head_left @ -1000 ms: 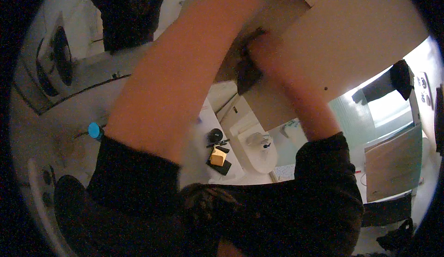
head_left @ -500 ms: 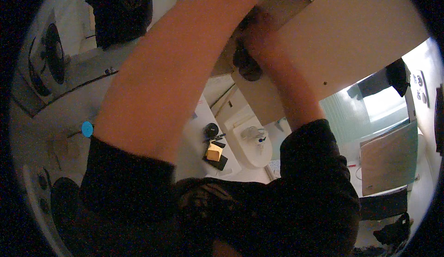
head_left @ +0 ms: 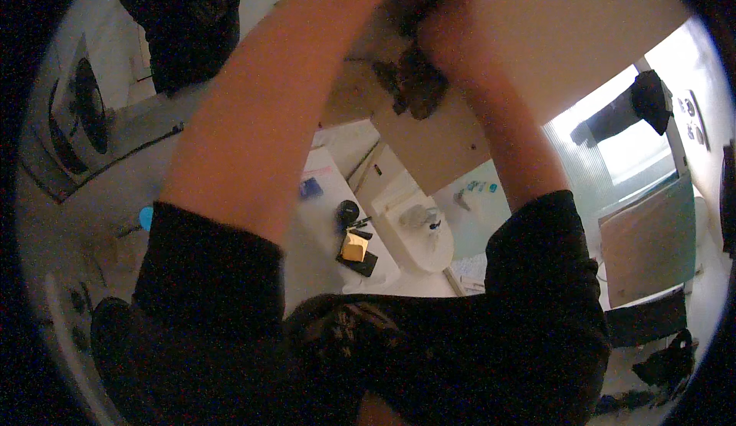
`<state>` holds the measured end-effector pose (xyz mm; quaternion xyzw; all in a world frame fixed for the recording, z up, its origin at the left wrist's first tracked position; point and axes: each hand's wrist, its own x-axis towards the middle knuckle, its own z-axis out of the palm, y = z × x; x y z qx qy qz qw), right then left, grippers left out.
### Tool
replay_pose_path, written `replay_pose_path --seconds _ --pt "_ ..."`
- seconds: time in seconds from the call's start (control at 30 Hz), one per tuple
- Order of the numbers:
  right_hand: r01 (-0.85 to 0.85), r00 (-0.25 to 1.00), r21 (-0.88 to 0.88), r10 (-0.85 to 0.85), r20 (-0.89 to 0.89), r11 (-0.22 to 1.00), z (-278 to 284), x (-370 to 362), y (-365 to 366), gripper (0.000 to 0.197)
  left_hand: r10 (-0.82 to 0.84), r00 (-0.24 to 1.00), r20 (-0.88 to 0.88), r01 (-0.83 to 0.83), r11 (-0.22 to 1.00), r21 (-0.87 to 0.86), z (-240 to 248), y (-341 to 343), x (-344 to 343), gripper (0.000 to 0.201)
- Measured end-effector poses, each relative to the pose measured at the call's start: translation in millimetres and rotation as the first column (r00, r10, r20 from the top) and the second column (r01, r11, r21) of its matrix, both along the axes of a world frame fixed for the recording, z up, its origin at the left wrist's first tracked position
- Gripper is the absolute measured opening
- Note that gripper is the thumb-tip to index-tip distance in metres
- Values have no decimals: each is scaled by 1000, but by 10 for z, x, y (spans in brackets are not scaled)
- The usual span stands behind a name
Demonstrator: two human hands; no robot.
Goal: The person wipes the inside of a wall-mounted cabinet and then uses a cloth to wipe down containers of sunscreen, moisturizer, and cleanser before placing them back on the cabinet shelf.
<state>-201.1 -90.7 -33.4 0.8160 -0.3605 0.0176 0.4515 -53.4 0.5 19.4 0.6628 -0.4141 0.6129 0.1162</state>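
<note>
Both my bare forearms reach up and forward, with black sleeves pushed back. My left forearm point(head_left: 261, 96) runs off the top edge, so the left hand is out of sight. My right hand point(head_left: 454, 36) is high in the middle, in front of a wide beige panel point(head_left: 583, 35). Its fingers are smeared and shadowed, so their grip is hidden. Just below and left of it is a dark, lumpy thing point(head_left: 424, 87), close to or touching the hand. Another dark shape point(head_left: 410, 4) lies between the arms, too blurred to name.
A white washbasin point(head_left: 433, 257) stands low in the middle. Beside it, a white counter point(head_left: 322, 223) carries a round black container point(head_left: 347, 211) and a yellowish block point(head_left: 354, 246). A person in black point(head_left: 195, 31) is at the upper left. A blue disc point(head_left: 146, 217) shows near my left sleeve.
My right hand and the dark lumpy thing have shifted slightly up and right in view. The left forearm has moved slightly left. The whole view has shifted a little.
</note>
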Motion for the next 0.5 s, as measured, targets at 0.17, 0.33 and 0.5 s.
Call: replay_pose_path --seconds 0.17,0.33,0.5 --pt "-99 995 221 89 51 970 -452 -123 66 21 8 1000 6 -8 1000 9 -77 -49 74 48" --pt "-253 956 365 173 239 896 -884 -213 -23 25 28 1000 -3 -28 1000 2 -97 -164 80 47" --pt "-402 829 270 223 513 875 -1970 -82 -147 35 -759 631 -161 692 645 -324 -293 -535 378 46"
